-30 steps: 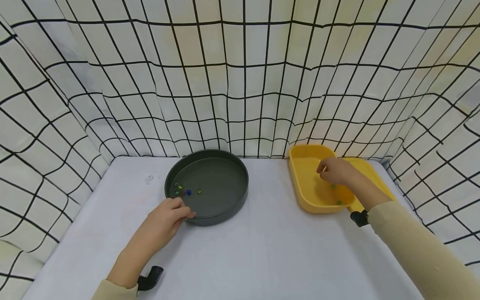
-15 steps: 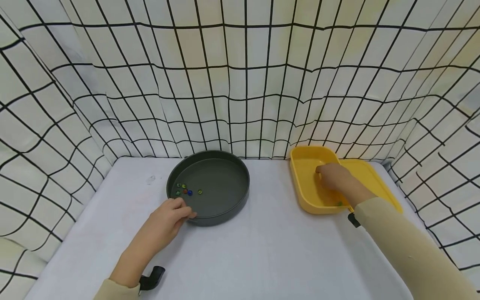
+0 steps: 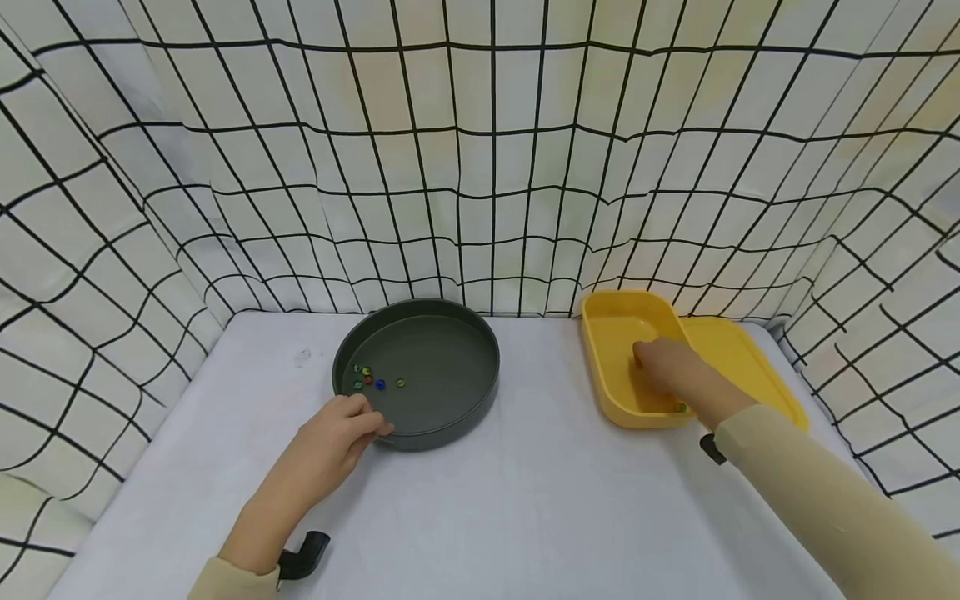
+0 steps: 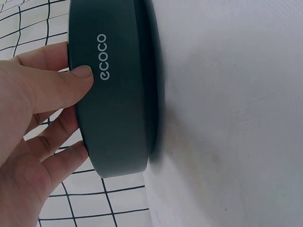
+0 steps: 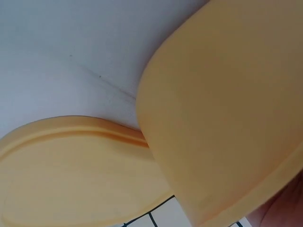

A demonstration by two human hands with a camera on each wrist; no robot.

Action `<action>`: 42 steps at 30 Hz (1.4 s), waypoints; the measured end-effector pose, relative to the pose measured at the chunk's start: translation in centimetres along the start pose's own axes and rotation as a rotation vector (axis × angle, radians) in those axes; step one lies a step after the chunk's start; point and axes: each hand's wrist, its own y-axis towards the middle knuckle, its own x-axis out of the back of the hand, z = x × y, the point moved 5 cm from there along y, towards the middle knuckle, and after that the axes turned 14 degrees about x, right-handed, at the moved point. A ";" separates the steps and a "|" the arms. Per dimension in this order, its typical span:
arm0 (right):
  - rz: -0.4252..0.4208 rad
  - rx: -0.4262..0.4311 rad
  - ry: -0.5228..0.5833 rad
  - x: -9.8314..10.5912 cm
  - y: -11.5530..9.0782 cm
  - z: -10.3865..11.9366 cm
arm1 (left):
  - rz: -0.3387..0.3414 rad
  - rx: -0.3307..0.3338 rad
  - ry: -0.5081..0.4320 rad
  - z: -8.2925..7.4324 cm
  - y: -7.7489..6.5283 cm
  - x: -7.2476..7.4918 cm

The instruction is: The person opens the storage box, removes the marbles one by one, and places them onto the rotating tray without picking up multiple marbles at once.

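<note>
In the head view, my left hand holds the near rim of a round dark green pan. The left wrist view has my thumb on the pan's outer wall and my fingers over its rim. Several small glass marbles lie at the left of the pan floor, one of them blue. My right hand reaches down into a yellow oblong container. Its fingertips are mostly hidden, and I cannot tell whether they hold anything. A greenish marble lies near the container's front end.
A yellow lid lies flat to the right of the container. White cloth covers the table. Black-gridded white netting walls rise behind and at both sides. Each wrist carries a black camera mount.
My right hand has lowered deeper into the yellow container, covering a marble that showed there before. My left hand stays on the pan's rim.
</note>
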 end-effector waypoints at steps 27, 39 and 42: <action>0.183 0.161 0.070 -1.7 -0.5 2.7 | 0.023 0.032 0.011 0.1 0.0 0.1; 0.005 0.304 0.231 0.5 -0.9 3.9 | 0.026 0.039 0.011 0.0 0.0 0.1; -0.021 0.307 0.276 0.8 -0.9 3.9 | 0.022 0.032 0.013 -0.1 0.0 0.1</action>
